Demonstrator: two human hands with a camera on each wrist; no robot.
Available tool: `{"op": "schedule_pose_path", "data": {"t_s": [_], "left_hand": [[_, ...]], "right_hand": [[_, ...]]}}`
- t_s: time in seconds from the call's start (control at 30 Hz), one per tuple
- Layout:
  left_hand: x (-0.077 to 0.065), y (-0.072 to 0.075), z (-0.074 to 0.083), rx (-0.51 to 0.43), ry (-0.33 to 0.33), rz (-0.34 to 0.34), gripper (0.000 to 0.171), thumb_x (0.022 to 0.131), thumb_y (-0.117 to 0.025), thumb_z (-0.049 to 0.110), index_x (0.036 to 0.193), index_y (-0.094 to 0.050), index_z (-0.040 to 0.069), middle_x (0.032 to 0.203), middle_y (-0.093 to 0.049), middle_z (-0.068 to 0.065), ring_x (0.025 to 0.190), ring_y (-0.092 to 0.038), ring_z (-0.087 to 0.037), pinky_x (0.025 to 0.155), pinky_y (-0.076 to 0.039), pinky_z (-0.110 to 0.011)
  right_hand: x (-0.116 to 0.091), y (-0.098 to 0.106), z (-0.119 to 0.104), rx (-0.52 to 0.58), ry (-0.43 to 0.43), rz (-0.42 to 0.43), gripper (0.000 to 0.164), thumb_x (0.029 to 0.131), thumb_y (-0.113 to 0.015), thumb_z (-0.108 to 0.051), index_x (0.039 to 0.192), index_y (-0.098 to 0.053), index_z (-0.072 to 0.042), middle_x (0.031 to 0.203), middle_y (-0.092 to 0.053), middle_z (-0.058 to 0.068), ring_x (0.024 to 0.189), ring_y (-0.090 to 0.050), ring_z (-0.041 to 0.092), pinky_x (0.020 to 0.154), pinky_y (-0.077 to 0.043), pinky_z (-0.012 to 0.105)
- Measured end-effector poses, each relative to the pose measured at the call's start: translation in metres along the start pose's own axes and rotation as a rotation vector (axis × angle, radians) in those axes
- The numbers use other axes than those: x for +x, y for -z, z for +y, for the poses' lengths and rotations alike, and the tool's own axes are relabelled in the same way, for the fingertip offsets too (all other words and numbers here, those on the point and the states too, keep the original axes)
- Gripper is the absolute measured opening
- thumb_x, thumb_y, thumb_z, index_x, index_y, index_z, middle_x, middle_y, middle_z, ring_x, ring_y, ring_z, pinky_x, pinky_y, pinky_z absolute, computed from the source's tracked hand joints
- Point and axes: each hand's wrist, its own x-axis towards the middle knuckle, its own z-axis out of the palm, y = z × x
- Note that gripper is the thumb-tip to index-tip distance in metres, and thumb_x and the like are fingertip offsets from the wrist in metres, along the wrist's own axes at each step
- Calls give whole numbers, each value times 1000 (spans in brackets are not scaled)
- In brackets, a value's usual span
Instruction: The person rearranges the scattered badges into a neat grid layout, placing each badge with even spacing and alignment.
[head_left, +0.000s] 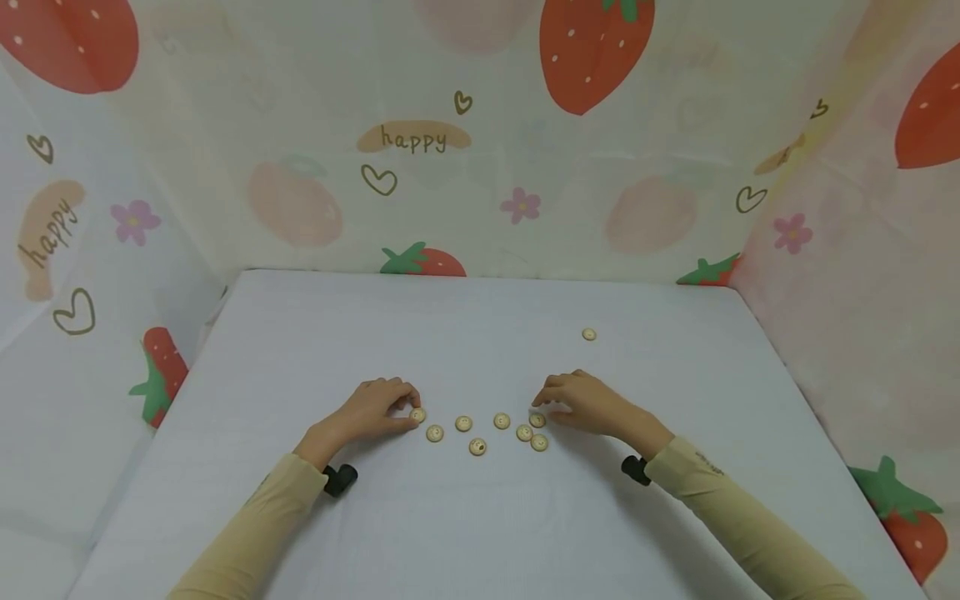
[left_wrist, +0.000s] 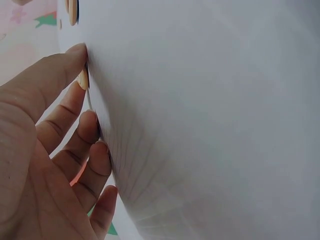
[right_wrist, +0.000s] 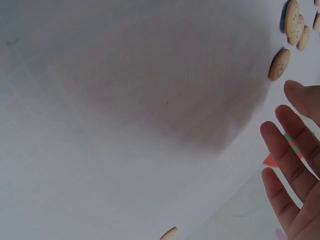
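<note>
At the left end of a loose row, my left hand (head_left: 375,408) pinches a small round tan disc (head_left: 417,415) between thumb and forefinger. In the left wrist view this disc (left_wrist: 83,80) shows edge-on at the tabletop, partly hidden by the thumb. My right hand (head_left: 588,404) hovers at the row's right end, beside another disc (head_left: 537,420). The right wrist view has its loosely bent fingers (right_wrist: 280,145) holding nothing, with the thumb just apart from a disc (right_wrist: 279,64) that bears dark face-like marks.
Several similar discs lie between the hands, among them one (head_left: 477,447) nearest me and a touching pair (head_left: 524,432) at right. A lone disc (head_left: 589,334) lies farther back. Strawberry-printed cloth (head_left: 480,217) hangs around the white table (head_left: 465,533).
</note>
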Motion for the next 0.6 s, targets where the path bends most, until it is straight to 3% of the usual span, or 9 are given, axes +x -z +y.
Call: {"op": "schedule_pose_path", "data": {"t_s": [0.33,0.6], "left_hand": [[1,-1,-2,-8,-2,-7,24,82,-70,32,99,-61,18,83,-53,5,78,-44,-11,75,-35,-35],[2,-1,-4,-2,-6,-9,23,82,-69,32,99,-61,19,83,-52,6,78,-44,-10,76,-35,-36]], "right_hand": [[1,-3,-4,-8,26,-41,27,80,-70,-7,105,-69,-18,99,-63,-4,94,-61,12,84,-43,36],[3,-8,-6,-13,52,-51,20,83,-69,-15,102,-71,-19,96,-63,-5,91,-61,11,84,-44,36]]}}
